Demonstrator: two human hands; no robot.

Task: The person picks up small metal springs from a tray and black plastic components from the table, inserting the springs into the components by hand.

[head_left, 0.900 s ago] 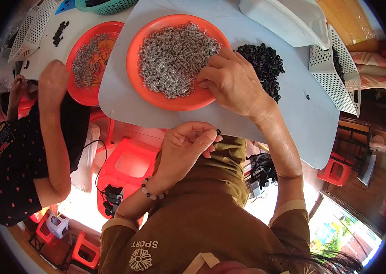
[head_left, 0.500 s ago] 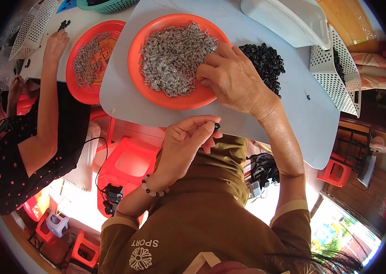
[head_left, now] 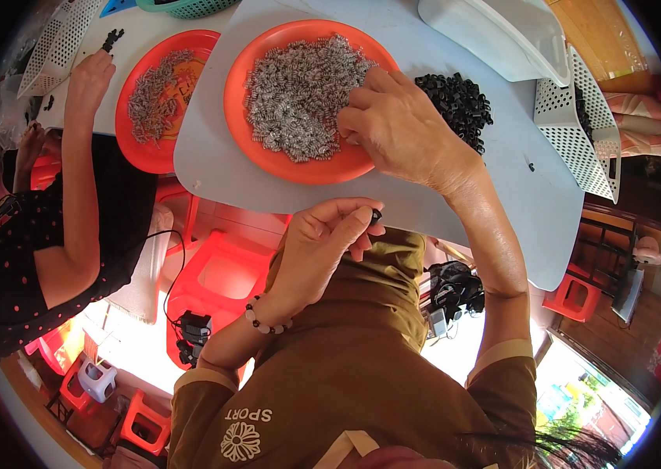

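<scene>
Between the thumb and fingers of my left hand [head_left: 323,246] is a small black plastic part [head_left: 376,216], held just off the near edge of the table. My right hand [head_left: 405,129] reaches over the right side of an orange plate [head_left: 291,170], its fingertips pinched together at the edge of a heap of small metal springs [head_left: 303,98]. Whether a spring is between those fingertips is hidden by the hand. Beyond my right wrist a pile of small black plastic parts [head_left: 456,109] lies on the table, partly covered by my hand.
The grey table [head_left: 502,203] bears a white tub [head_left: 495,35] and a perforated white basket [head_left: 577,129] on the right. To the left, a co-worker's hand [head_left: 92,78] is near black parts beside a second orange plate [head_left: 133,152]. A red stool [head_left: 221,270] stands below.
Both hands keep nearly the same pose, the right one still pinching at the springs. The whole view has shifted slightly. The co-worker's hand has moved a little.
</scene>
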